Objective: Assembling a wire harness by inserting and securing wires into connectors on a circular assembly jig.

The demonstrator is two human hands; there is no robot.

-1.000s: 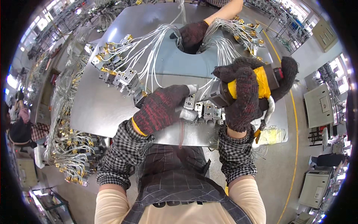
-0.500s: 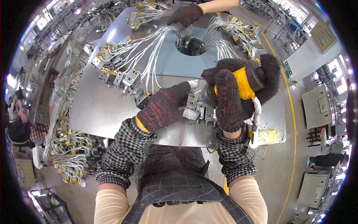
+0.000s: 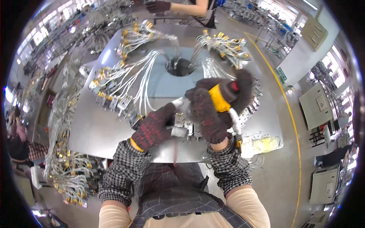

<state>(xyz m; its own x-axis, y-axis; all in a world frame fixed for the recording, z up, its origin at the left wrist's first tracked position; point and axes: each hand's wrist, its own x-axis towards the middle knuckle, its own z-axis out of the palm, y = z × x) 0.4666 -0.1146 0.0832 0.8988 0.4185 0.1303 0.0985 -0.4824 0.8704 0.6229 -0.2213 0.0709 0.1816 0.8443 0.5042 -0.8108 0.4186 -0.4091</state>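
Observation:
My right hand wears a dark knitted glove and is closed around a power screwdriver. The tool has a dark body, a yellow tape band, a red spot at its end and a white cord; its tip is hidden. To its left, my left hand, in a red-and-black glove with white-wrapped thumb and forefinger, closes around a small metal housing. That housing sits in a curved row of similar parts along the near side of the metal table. The glove partly covers it.
White wire bundles fan out from a round hole to more housings. Across the table is a co-worker's gloved hand. Hanging harnesses crowd the left side. A yellow translucent tray lies at the table's right corner.
The view has shifted, showing more of the table's far side. The co-worker's hand has drawn back from the wires to beyond the table. My hands keep their grips.

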